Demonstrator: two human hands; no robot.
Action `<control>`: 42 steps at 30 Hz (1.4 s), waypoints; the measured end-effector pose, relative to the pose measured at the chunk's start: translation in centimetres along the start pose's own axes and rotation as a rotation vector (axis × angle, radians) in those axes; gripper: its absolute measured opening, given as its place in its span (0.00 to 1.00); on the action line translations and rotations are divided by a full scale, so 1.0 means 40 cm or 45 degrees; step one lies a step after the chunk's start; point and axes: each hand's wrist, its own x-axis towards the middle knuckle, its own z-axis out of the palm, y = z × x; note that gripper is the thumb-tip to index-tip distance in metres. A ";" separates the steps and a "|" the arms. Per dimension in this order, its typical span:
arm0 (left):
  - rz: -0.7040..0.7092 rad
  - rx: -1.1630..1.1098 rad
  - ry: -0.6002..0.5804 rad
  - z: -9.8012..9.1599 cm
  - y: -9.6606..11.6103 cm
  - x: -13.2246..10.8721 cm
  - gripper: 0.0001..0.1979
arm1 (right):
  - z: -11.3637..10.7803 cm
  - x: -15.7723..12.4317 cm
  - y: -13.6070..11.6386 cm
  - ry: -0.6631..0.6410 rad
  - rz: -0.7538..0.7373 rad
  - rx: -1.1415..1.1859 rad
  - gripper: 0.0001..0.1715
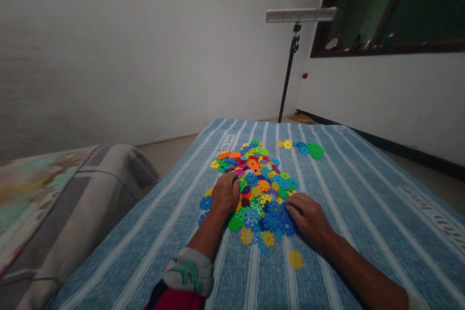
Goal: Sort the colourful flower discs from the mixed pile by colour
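A heap of colourful notched plastic discs (263,185) lies on the striped blue cloth. My left hand (225,193) rests at the heap's left side with its fingers curled inward; whatever they hold, if anything, is hidden. At the right edge, my right hand (307,213) is also curled, thumb close to the fingers, beside the blue discs (275,215). I cannot make out what is between those fingertips. Nearer to me, a single yellow disc (296,259) lies apart from the heap.
Beyond the heap, a short row of discs runs from yellow (287,145) through blue to green (315,151). The striped cloth (174,213) covers the table. A bed or seat with blankets (109,189) stands at left, and a lamp on a black stand (288,72) behind.
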 end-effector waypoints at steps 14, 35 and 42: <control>-0.121 -0.213 0.034 -0.028 -0.008 0.004 0.13 | -0.004 -0.016 0.028 0.051 -0.134 -0.131 0.12; -0.697 -1.067 0.238 -0.042 -0.033 0.018 0.13 | -0.003 -0.026 0.040 0.053 -0.120 -0.133 0.12; -0.677 -1.205 0.176 -0.039 -0.032 0.022 0.18 | -0.004 -0.028 0.039 0.031 -0.125 -0.140 0.12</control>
